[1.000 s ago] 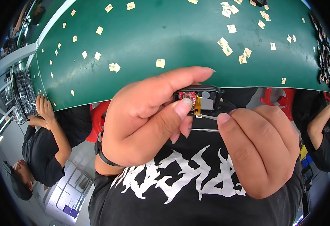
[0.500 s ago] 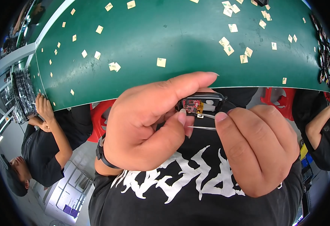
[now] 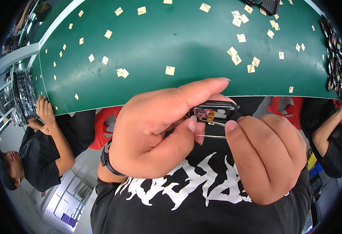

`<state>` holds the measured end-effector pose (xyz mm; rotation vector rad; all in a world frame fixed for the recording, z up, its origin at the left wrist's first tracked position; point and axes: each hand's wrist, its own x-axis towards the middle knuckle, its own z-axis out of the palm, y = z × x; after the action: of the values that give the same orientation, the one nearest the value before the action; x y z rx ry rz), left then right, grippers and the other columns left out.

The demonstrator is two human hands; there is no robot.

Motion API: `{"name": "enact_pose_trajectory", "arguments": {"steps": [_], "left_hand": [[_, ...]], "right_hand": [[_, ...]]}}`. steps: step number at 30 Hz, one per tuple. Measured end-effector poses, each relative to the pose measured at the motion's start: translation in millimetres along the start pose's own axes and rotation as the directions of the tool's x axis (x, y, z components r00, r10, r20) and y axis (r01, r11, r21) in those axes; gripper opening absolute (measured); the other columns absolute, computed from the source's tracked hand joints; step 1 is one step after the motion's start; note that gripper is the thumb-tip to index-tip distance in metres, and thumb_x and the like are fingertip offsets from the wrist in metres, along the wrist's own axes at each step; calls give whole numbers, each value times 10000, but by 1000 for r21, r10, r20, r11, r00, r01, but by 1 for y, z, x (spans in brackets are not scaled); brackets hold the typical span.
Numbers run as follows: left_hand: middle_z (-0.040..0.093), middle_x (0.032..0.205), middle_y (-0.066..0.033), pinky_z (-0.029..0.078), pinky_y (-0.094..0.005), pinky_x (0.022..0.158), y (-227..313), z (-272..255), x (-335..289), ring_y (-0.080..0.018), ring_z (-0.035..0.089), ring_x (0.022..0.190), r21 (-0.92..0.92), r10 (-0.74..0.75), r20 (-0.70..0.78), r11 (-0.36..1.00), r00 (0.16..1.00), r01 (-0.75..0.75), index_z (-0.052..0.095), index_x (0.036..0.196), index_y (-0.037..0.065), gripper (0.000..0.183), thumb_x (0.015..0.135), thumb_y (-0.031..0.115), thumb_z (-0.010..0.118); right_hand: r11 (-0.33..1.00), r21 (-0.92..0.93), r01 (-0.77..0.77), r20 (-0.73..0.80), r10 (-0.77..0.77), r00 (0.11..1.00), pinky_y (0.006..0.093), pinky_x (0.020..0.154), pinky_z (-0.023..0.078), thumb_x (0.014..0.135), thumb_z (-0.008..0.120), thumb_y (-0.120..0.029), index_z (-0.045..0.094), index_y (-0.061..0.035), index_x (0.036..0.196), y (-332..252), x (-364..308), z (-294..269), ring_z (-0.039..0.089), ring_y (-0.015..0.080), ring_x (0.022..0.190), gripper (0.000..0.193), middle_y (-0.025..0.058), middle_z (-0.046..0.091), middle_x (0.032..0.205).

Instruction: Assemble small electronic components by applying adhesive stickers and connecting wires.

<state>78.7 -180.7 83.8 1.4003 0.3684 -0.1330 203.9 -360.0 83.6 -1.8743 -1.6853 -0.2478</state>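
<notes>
My left hand (image 3: 159, 128) is closed around a small black device housing (image 3: 217, 104), thumb in front and forefinger stretched along its top. The housing is uncovered on the side toward me. Inside show a red circuit board (image 3: 203, 114), yellow-brown tape (image 3: 210, 116) and a silvery part (image 3: 221, 114). In my right hand (image 3: 268, 156) metal tweezers (image 3: 214, 136) are pinched, their two tips spread apart. The upper tip reaches the housing's lower edge near my left thumb; the lower tip is below it. Whether the tips touch anything is too small to tell.
A green table (image 3: 147, 43) lies beyond my hands, scattered with several small cream paper pieces (image 3: 170, 70). Dark packaged items are piled at its right end (image 3: 333, 58); a black tray (image 3: 270, 6) stands at the far edge. People sit on both sides, one co-worker's hand (image 3: 45, 111) at the left edge.
The housing has tilted, so less of its inside shows. Both hands sit slightly lower in the picture. More of the black tray has come into view.
</notes>
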Motion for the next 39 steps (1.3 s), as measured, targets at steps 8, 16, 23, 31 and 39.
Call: {"name": "enact_pose_trajectory", "arguments": {"steps": [8,16,23,31,39], "left_hand": [[701,1240,-210,506,-159,628,2,-1,-2,-23,546,740,18,31,9,999,999,-31,476,1476,-57,494,985,-67,420],[716,1208,-210,496,-155,608,0,-1,-5,-28,547,708,64,67,13,996,998,-68,504,1451,-70,493,966,-78,418],[718,1201,-215,492,-159,597,0,-6,-4,-33,563,691,63,42,13,997,999,-42,507,1451,-70,504,951,-73,444],[727,1124,-255,465,-182,542,-11,-20,6,-63,591,646,-113,2,-126,993,992,-17,541,1398,-91,445,957,-44,567],[705,1145,-180,430,-175,549,-63,-107,-32,-44,544,641,73,79,-721,997,688,-37,513,1434,-41,431,1008,2,565]], "right_hand": [[999,-9,-33,32,33,999,287,461,411,588,719,-67,721,81,917,-5,2,-4,606,254,626,361,161,671,790],[1000,-4,26,94,-26,995,287,440,407,574,717,-66,720,96,903,-7,11,-9,597,246,617,366,159,656,774],[997,32,64,83,-67,994,289,434,414,562,722,-78,719,94,884,-1,8,-1,580,232,588,365,161,654,772],[981,171,-90,28,86,996,324,528,470,614,745,38,695,47,873,32,3,-13,588,224,658,264,107,626,798],[568,80,-819,-88,823,561,300,585,488,831,791,-51,713,-7,1071,119,-59,-46,603,195,645,256,107,635,845]]}}
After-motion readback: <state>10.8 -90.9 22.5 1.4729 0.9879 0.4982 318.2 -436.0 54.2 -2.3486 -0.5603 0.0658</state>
